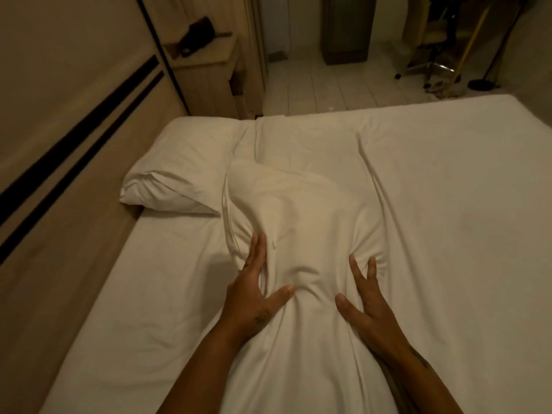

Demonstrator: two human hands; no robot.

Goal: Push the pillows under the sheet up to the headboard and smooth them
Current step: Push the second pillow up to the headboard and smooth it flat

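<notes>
A white sheet [448, 204] covers the bed. Under it, in the middle, a pillow makes a tall bulge [298, 210]. My left hand [254, 291] presses flat on the bulge's near left side, fingers spread. My right hand [367, 300] presses on its near right side, fingers apart and sunk into the cloth. A second white pillow [176, 174] lies uncovered at the left, close to the beige headboard [74, 115] with its dark stripes. Only the sheet's shape shows the covered pillow.
A wooden bedside table [203, 70] with a dark object on it stands beyond the headboard. Tiled floor [313, 88] lies past the bed's far edge, with a wheeled chair base and a yellow broom handle [475, 37] at the far right.
</notes>
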